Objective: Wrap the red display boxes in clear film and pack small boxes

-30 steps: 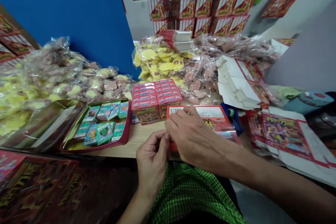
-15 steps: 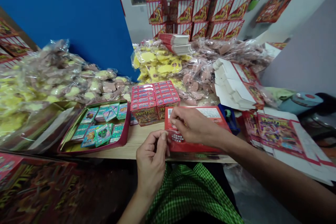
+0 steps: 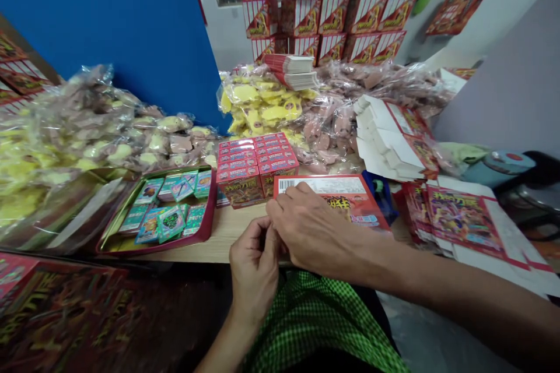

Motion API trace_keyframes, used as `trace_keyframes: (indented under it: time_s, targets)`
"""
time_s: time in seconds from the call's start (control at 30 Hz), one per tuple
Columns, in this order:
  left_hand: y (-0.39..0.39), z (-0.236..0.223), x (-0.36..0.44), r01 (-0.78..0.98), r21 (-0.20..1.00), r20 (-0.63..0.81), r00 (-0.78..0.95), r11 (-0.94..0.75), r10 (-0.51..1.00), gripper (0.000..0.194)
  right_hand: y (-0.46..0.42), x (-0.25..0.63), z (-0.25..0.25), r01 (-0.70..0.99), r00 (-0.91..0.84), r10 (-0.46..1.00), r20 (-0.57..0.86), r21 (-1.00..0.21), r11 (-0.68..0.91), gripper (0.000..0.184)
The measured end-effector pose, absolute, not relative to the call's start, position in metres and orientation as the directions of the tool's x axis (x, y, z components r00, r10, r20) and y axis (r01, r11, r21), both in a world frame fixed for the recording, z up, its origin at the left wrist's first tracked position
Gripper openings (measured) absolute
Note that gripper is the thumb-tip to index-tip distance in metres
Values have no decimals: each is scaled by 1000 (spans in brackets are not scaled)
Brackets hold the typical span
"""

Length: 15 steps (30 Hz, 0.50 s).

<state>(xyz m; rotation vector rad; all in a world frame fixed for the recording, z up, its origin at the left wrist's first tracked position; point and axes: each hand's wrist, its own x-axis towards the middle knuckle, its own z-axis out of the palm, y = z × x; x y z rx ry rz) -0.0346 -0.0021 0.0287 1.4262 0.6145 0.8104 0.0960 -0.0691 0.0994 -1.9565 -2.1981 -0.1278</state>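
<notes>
Red box (image 3: 359, 203) with a barcode on its upper left corner lies on the bench (image 3: 225, 239), right of centre in the head view. Both hands are together at its left edge, fingertips meeting; what they pinch, if anything, is hidden, so I cannot tell whether either grips something. The left hand (image 3: 255, 259) rises from the bottom of the frame, wrist lowest, fingers curled and thumb laid up alongside them. The right hand (image 3: 306, 222) reaches in from the lower right, forearm slanting up leftward, back turned upward, knuckles bent over the box's left part. Just beyond stands a block of small pink-topped boxes (image 3: 238, 172). Left of centre, a magenta-walled tin (image 3: 210, 218) holds green-edged cards (image 3: 172, 223). Flat printed cartons (image 3: 468, 218) lie at the right, and bagged yellow figures (image 3: 245, 95) are heaped at upper centre.
</notes>
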Motion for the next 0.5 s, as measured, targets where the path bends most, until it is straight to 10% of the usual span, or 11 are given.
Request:
trace_keyframes:
  time_s: [0.27,0.5]
  targets:
    - [0,34,-34,-72,997,69,588,-32,806,34,-60,124,94,786,276,958,76,-591,-179,14]
    - [7,33,-28,-166,970,-80,478,180,875,35,-94,218,117,167,710,704,24,-977,-134,16]
